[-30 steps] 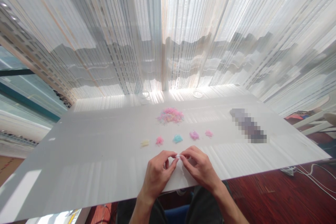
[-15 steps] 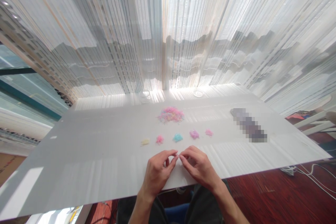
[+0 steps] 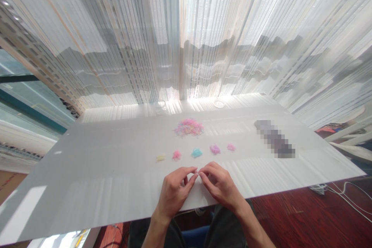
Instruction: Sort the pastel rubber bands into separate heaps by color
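My left hand and my right hand meet over the near edge of the white table. Thumb and forefinger of each are pinched, with the fingertips nearly touching. Whatever lies between them is too small to make out. Just beyond the hands runs a row of small piles of thin bits: a yellow pile, a coral-pink pile, a turquoise pile, a purple pile and a light-pink pile. Behind that row lies a larger mixed-colour pile.
A blurred-out dark oblong object lies on the right side of the table. Two clear round items, one a clear dish, stand at the back by the striped curtain. White cables trail over the red wooden floor at right.
Both hands keep almost the same pinched pose, with only a tiny shift at the fingertips. The piles look unchanged.
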A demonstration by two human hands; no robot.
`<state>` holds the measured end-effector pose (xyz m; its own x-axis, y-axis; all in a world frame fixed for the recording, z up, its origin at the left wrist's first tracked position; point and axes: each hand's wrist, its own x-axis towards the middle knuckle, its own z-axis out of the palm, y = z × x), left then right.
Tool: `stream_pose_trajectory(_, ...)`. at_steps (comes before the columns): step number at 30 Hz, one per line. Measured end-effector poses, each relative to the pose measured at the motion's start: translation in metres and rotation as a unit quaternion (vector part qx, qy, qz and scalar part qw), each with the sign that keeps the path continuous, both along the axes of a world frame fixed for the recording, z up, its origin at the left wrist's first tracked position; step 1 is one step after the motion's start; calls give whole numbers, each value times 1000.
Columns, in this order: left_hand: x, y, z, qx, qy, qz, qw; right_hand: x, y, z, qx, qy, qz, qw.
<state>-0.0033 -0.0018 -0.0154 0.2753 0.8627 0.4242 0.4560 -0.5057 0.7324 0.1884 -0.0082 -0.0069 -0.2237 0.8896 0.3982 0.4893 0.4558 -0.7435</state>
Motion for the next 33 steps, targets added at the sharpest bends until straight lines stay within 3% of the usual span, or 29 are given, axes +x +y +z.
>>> stream_pose_trajectory(33,0,-1,-1,-47,-12,9,999,1,1,-4,-15,2,5,1000)
